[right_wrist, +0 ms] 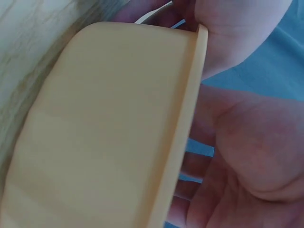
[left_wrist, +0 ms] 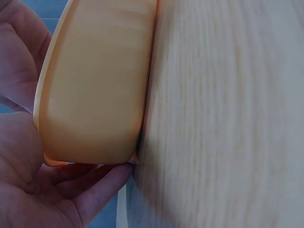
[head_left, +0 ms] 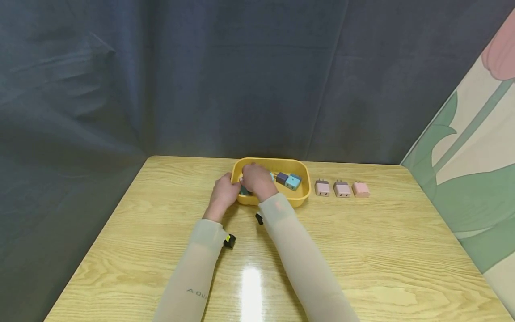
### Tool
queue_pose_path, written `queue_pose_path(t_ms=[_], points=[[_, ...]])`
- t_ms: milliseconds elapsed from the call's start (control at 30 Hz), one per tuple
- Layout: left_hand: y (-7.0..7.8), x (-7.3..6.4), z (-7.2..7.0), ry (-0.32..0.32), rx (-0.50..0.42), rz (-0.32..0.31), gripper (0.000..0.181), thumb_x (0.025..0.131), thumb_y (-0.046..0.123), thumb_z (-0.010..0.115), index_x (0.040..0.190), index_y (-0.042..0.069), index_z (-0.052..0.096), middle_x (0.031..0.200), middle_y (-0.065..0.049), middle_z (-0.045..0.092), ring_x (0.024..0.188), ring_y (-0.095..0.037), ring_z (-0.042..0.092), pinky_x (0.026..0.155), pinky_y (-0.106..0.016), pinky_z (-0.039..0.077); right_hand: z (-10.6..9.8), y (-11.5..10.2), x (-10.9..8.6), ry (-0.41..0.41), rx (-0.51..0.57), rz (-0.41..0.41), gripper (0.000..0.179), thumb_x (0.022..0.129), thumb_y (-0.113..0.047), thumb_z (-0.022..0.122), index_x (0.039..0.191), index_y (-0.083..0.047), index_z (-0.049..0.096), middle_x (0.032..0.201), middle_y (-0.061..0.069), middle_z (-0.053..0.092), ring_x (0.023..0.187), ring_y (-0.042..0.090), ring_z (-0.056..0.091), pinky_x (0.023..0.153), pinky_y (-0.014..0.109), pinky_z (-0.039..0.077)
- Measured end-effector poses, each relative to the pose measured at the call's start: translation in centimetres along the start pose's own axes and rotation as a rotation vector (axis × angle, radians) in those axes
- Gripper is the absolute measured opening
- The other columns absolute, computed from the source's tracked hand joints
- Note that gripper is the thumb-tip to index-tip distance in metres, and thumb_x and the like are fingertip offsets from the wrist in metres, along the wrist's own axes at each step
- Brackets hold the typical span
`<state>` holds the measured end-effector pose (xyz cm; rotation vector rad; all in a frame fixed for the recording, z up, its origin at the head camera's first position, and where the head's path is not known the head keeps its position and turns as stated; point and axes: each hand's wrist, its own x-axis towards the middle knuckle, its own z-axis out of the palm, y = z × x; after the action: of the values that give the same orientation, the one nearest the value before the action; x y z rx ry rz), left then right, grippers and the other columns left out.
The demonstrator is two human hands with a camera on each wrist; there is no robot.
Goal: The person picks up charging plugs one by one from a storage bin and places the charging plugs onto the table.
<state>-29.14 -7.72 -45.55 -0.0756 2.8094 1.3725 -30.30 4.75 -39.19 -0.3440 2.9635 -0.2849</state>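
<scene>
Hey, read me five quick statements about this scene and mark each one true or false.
1. The left hand holds the yellow bin. True.
2. The right hand rests on bare table. False: it reaches into the bin.
3. Three pink adapters lie right of the bin. True.
4. Nothing lies in the bin. False: a blue adapter is inside.
5. A dark curtain hangs behind the bin. True.

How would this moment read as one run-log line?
left hand: holds yellow tray at left end | right hand: inside tray, hold unclear | pinkish adapters: three on table, right of tray | blue adapter: in tray
</scene>
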Motion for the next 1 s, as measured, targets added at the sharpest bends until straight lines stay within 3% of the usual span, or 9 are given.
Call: queue_pose_path(t_ms=[200, 433, 567, 900, 1000], points=[[0.1, -0.1, -0.1, -0.005, -0.007, -0.001, 0.029, 0.108, 0.023, 0.057, 0.128, 0.004, 0.068, 0.099, -0.015, 0.072, 0.076, -0.021, 0.061, 0.062, -0.028, 0.045, 0.3, 0.0, 0.3, -0.011, 0.011, -0.019, 0.022, 0.112, -0.022, 0.060, 0.114, -0.005, 0.074, 0.113, 0.013, 0.077, 0.093, 0.026, 0.068, 0.085, 0.042, 0.056], [0.1, -0.1, -0.1, -0.012, -0.015, -0.007, 0.032, 0.108, 0.024, 0.059, 0.131, 0.003, 0.067, 0.106, -0.017, 0.074, 0.079, -0.021, 0.063, 0.064, -0.027, 0.046, 0.5, 0.1, 0.5, -0.028, 0.021, -0.015, 0.028, 0.111, -0.024, 0.062, 0.131, -0.007, 0.070, 0.126, 0.014, 0.077, 0.110, 0.031, 0.074, 0.095, 0.046, 0.060], [0.1, -0.1, -0.1, -0.012, -0.005, -0.004, 0.033, 0.107, 0.021, 0.058, 0.133, 0.002, 0.066, 0.110, -0.018, 0.076, 0.081, -0.021, 0.065, 0.065, -0.026, 0.047, 0.3, 0.4, 0.5, -0.047, 0.025, -0.009, 0.033, 0.106, -0.021, 0.068, 0.137, -0.007, 0.067, 0.127, 0.014, 0.076, 0.112, 0.030, 0.073, 0.096, 0.046, 0.060], [0.0, 0.0, -0.2, -0.027, -0.014, -0.009, 0.037, 0.106, 0.018, 0.055, 0.137, 0.001, 0.064, 0.111, -0.019, 0.076, 0.080, -0.022, 0.066, 0.065, -0.027, 0.049, 0.4, 1.1, 0.3, -0.066, 0.046, -0.006, 0.050, 0.097, -0.008, 0.074, 0.146, -0.008, 0.062, 0.129, 0.014, 0.072, 0.099, 0.026, 0.064, 0.078, 0.038, 0.049], [-1.1, 0.9, 0.3, -0.035, -0.018, 0.003, 0.037, 0.105, 0.018, 0.056, 0.136, 0.001, 0.064, 0.106, -0.017, 0.075, 0.077, -0.022, 0.065, 0.064, -0.029, 0.050, 0.4, 1.3, 0.4, -0.066, 0.052, -0.006, 0.047, 0.096, -0.008, 0.076, 0.142, -0.007, 0.064, 0.127, 0.014, 0.073, 0.097, 0.026, 0.064, 0.077, 0.036, 0.048]])
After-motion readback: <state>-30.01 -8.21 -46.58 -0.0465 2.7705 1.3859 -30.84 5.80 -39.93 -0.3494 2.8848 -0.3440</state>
